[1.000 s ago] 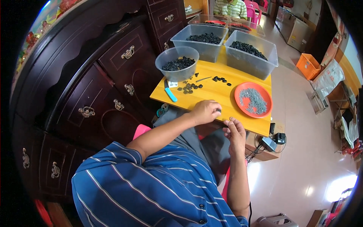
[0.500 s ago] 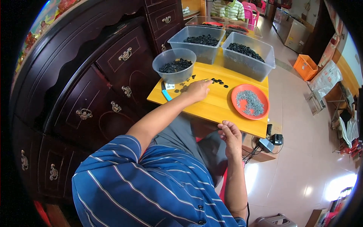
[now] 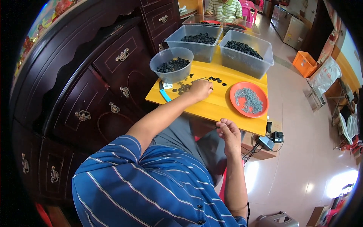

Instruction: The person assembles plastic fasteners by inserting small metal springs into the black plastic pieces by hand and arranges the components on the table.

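Observation:
My left hand (image 3: 201,90) is closed over the yellow table, with a small black piece (image 3: 211,88) at its fingertips. A thin dark rod (image 3: 199,80) shows just beyond its knuckles; whether the hand holds it is unclear. Several shiny black oval pieces (image 3: 218,80) lie in a short row past the fingers. Flat brownish discs (image 3: 183,87) are scattered left of this hand. At the table's near edge, my right hand (image 3: 230,133) pinches thumb and fingers together; what sits between them is too small to make out. An orange-red plate (image 3: 233,107) of small grey metallic-looking pieces (image 3: 249,101) stands beyond it.
A round clear tub (image 3: 155,68) and two rectangular clear bins (image 3: 203,53) (image 3: 242,62) hold black pieces. A blue-handled knife (image 3: 165,94) lies at the table's left. Dark wooden cabinets (image 3: 113,75) border the left side. Another person (image 3: 224,10) sits at the far end.
My left hand has drawn back slightly toward me from the row of black ovals, its extended finger now curled in around a small black piece. My right hand stays nearly still.

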`<act>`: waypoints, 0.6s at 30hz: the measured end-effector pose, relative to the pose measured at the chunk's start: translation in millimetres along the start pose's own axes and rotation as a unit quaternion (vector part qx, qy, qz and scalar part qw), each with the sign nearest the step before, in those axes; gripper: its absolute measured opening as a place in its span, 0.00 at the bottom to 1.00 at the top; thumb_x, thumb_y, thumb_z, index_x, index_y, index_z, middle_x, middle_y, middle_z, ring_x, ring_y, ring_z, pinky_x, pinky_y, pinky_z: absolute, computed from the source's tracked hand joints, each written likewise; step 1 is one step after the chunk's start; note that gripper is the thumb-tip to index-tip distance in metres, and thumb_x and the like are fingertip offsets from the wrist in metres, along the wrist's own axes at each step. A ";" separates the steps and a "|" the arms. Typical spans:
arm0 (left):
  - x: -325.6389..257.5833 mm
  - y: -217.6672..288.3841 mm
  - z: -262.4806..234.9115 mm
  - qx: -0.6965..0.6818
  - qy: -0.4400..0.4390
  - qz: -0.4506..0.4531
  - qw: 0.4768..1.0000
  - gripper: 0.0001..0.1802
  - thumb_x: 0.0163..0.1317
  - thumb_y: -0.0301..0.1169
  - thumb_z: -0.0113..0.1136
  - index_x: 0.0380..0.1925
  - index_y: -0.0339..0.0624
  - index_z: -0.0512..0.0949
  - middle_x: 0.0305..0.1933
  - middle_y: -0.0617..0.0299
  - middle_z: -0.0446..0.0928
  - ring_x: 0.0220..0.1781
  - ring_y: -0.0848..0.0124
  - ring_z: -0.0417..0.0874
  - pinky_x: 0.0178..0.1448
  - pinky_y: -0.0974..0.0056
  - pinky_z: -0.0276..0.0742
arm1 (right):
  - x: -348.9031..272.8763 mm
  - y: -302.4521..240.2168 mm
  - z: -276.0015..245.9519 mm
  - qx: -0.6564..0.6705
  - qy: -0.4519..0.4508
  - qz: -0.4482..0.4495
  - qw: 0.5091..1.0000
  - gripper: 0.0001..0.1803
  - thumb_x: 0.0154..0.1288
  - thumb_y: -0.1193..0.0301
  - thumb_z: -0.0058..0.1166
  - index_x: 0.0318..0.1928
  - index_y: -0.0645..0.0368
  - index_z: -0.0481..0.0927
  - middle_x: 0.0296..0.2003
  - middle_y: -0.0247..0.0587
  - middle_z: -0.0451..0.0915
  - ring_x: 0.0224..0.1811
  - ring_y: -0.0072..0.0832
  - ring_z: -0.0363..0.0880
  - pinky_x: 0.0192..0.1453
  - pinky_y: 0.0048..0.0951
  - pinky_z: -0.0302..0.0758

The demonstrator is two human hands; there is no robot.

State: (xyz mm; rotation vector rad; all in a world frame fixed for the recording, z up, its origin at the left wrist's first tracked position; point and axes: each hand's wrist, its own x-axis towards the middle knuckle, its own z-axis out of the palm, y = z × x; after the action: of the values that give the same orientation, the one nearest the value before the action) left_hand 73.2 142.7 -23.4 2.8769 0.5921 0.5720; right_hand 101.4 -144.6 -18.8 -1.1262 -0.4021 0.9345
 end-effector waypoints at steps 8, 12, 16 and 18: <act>4.9 0.2 4.6 0.044 0.009 0.021 0.999 0.08 0.61 0.35 0.63 0.32 0.43 0.84 0.36 0.56 0.85 0.44 0.53 0.85 0.49 0.50 0.81 | 0.2 2.0 -0.6 -0.001 0.000 -0.002 1.000 0.12 0.73 0.71 0.57 0.53 0.61 0.79 0.44 0.36 0.85 0.38 0.18 0.79 0.41 0.19 0.71; -5.0 20.0 1.7 0.002 -0.031 -0.008 0.999 0.07 0.61 0.32 0.63 0.32 0.40 0.84 0.34 0.55 0.86 0.38 0.59 0.88 0.45 0.53 0.81 | 1.7 4.4 -1.6 -0.010 0.014 -0.005 1.000 0.12 0.74 0.70 0.57 0.53 0.61 0.79 0.44 0.36 0.85 0.37 0.19 0.79 0.40 0.19 0.71; -35.0 59.4 -3.2 -0.427 -0.107 -0.041 0.897 0.09 0.66 0.32 0.65 0.33 0.38 0.84 0.30 0.68 0.83 0.34 0.82 0.79 0.38 0.69 0.76 | 7.7 12.3 -8.2 0.021 0.047 -0.030 0.998 0.12 0.74 0.69 0.57 0.53 0.60 0.79 0.42 0.35 0.85 0.36 0.18 0.79 0.38 0.19 0.71; -50.2 83.9 -17.4 -0.491 -0.136 -0.049 0.859 0.09 0.68 0.33 0.64 0.33 0.38 0.83 0.30 0.69 0.82 0.34 0.82 0.79 0.39 0.70 0.75 | 10.7 13.0 -10.6 0.064 0.097 -0.053 0.992 0.11 0.76 0.66 0.56 0.52 0.59 0.79 0.40 0.34 0.84 0.35 0.17 0.80 0.37 0.19 0.72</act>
State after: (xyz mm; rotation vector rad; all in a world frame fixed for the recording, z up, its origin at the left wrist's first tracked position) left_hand 53.1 47.0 -6.0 1.8846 0.2635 0.2980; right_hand 109.4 -140.7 -36.7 -1.0566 -0.2370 0.7388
